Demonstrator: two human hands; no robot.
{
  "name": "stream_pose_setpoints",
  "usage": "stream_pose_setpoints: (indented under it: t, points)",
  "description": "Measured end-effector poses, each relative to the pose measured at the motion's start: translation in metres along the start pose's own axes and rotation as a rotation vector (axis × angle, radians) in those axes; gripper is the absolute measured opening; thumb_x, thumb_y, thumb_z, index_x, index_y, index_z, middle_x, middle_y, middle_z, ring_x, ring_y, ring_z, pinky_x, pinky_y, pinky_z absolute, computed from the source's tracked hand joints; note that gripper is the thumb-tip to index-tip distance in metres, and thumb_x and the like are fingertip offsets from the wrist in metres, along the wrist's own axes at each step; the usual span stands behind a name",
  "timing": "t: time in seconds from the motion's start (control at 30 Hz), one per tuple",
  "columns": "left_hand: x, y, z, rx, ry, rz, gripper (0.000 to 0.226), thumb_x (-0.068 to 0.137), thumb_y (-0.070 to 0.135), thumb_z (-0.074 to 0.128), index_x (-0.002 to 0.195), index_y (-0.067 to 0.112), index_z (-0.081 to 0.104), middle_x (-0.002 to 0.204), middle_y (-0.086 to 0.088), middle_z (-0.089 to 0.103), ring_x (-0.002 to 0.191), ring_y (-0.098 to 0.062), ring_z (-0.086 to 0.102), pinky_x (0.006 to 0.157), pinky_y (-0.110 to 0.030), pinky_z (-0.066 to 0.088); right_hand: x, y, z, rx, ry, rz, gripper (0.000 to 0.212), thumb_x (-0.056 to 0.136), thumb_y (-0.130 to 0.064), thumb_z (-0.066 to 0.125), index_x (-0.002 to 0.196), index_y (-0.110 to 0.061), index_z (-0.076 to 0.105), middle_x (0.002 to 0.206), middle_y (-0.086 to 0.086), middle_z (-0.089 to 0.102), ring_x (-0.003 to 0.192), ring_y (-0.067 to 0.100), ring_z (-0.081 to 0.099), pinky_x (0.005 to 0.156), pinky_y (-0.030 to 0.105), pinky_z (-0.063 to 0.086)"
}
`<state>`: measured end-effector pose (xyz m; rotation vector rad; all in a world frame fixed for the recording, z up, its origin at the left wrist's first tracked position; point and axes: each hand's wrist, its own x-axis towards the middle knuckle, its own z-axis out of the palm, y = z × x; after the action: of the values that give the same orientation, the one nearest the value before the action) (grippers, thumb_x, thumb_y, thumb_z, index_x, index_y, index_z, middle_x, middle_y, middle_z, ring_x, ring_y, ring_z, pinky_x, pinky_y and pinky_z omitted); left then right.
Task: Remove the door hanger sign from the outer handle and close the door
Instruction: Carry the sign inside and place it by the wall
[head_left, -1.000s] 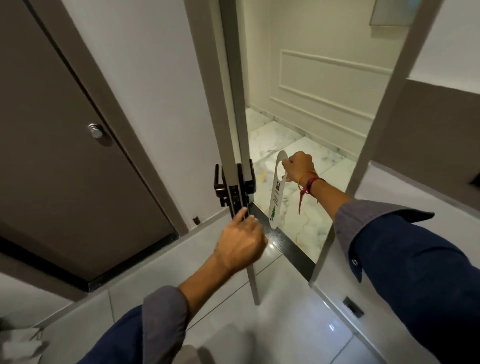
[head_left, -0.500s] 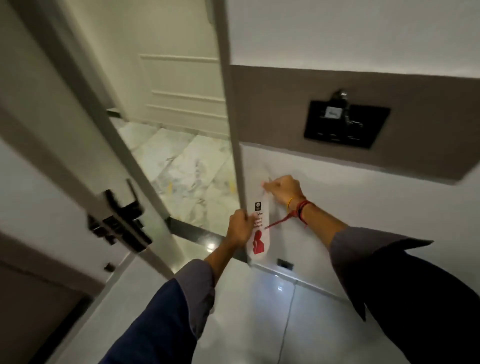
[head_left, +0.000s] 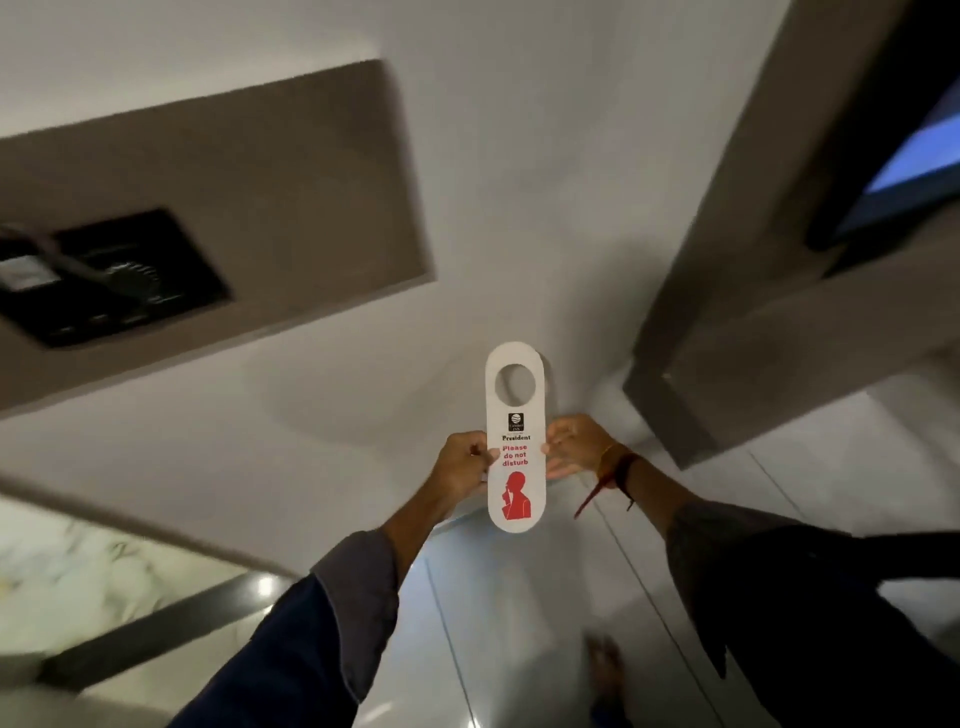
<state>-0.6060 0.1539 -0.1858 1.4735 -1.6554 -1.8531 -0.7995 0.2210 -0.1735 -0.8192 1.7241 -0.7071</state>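
both hands (head_left: 464, 464) (head_left: 574, 447) pinch door hanger sign (head_left: 515, 467)

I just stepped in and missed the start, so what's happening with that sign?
A person holds the door hanger sign upright in front of a wall, the left hand pinching its left edge and the right hand its right edge. It reads "Please do not disturb" and hangs on no handle. The door itself is out of view.
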Motion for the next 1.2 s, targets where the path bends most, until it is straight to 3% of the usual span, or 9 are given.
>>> stream_pose_setpoints:
  t: [0.07, 0.17, 0.3, 0.4, 0.53, 0.7, 0.83, 1.0, 1.2]
  points:
    - [0.022, 0.016, 0.045, 0.039, -0.039, 0.029, 0.014, 0.094, 0.003, 0.064, 0.105, -0.004, 0.068, 0.114, -0.013, 0.074, 0.098, -0.031, 0.073, 0.061, -0.026, 0.061, -0.008, 0.025, -0.047, 0.079, 0.073, 0.036, 0.007, 0.094, 0.006, 0.063, 0.087, 0.005, 0.062, 0.129, 0.032, 0.066, 0.119, 0.053, 0.064, 0.103, 0.065, 0.051]
    - [0.059, 0.043, 0.121, 0.088, -0.083, 0.081, 0.010, 0.089, -0.002, 0.068, 0.098, -0.005, 0.069, 0.110, -0.014, 0.075, 0.098, -0.031, 0.073, 0.063, -0.029, 0.063, -0.009, 0.070, -0.122, 0.269, 0.226, 0.071, 0.029, 0.094, 0.013, 0.057, 0.072, -0.006, 0.056, 0.123, 0.036, 0.065, 0.124, 0.056, 0.059, 0.105, 0.066, 0.048]
    - [0.100, 0.073, 0.208, 0.159, -0.083, 0.142, 0.009, 0.085, -0.003, 0.073, 0.092, -0.006, 0.070, 0.106, -0.018, 0.075, 0.096, -0.034, 0.073, 0.077, -0.044, 0.064, -0.013, 0.115, -0.197, 0.405, 0.343, 0.139, 0.004, 0.093, 0.008, 0.064, 0.093, 0.005, 0.061, 0.123, 0.029, 0.070, 0.107, 0.044, 0.070, 0.091, 0.055, 0.061]
    - [0.138, 0.093, 0.275, 0.224, -0.098, 0.193, 0.009, 0.082, -0.001, 0.076, 0.090, -0.004, 0.074, 0.102, -0.018, 0.076, 0.091, -0.034, 0.074, 0.079, -0.047, 0.063, -0.004, 0.143, -0.256, 0.413, 0.468, 0.197, 0.024, 0.093, 0.002, 0.068, 0.112, 0.017, 0.065, 0.113, 0.025, 0.074, 0.103, 0.044, 0.073, 0.093, 0.058, 0.059]
    - [0.182, 0.108, 0.336, 0.308, -0.066, 0.207, 0.006, 0.085, 0.003, 0.074, 0.090, 0.000, 0.074, 0.102, -0.017, 0.076, 0.088, -0.033, 0.074, 0.073, -0.036, 0.063, 0.024, 0.167, -0.305, 0.409, 0.570, 0.235, 0.028, 0.092, 0.002, 0.069, 0.119, 0.011, 0.067, 0.117, 0.025, 0.074, 0.105, 0.044, 0.074, 0.090, 0.056, 0.061]
    - [0.230, 0.108, 0.370, 0.435, 0.007, 0.240, 0.013, 0.093, 0.014, 0.068, 0.093, 0.002, 0.073, 0.108, -0.015, 0.075, 0.091, -0.032, 0.074, 0.079, -0.034, 0.060, 0.075, 0.185, -0.332, 0.253, 0.672, 0.248, 0.014, 0.092, -0.002, 0.069, 0.105, 0.004, 0.073, 0.109, 0.020, 0.077, 0.089, 0.033, 0.076, 0.083, 0.045, 0.065]
    - [0.243, 0.103, 0.381, 0.504, 0.037, 0.259, 0.021, 0.093, 0.021, 0.067, 0.098, 0.001, 0.070, 0.117, -0.015, 0.072, 0.099, -0.036, 0.072, 0.085, -0.042, 0.062, 0.103, 0.191, -0.338, 0.101, 0.657, 0.245, 0.012, 0.093, -0.005, 0.070, 0.101, 0.003, 0.074, 0.109, 0.018, 0.076, 0.103, 0.036, 0.074, 0.093, 0.049, 0.062]
    - [0.246, 0.096, 0.387, 0.499, 0.048, 0.264, 0.021, 0.095, 0.021, 0.065, 0.098, 0.000, 0.067, 0.119, -0.017, 0.071, 0.103, -0.038, 0.071, 0.085, -0.048, 0.062, 0.115, 0.192, -0.341, -0.062, 0.673, 0.254, 0.015, 0.092, -0.012, 0.072, 0.102, -0.001, 0.075, 0.107, 0.015, 0.077, 0.099, 0.033, 0.074, 0.094, 0.046, 0.062]
    - [0.231, 0.103, 0.379, 0.460, 0.045, 0.299, 0.016, 0.095, 0.006, 0.058, 0.085, -0.004, 0.066, 0.096, -0.021, 0.071, 0.093, -0.037, 0.071, 0.079, -0.050, 0.061, 0.110, 0.184, -0.340, -0.269, 0.720, 0.230, 0.015, 0.097, -0.010, 0.063, 0.095, -0.001, 0.075, 0.100, 0.015, 0.077, 0.086, 0.024, 0.066, 0.097, 0.042, 0.059]
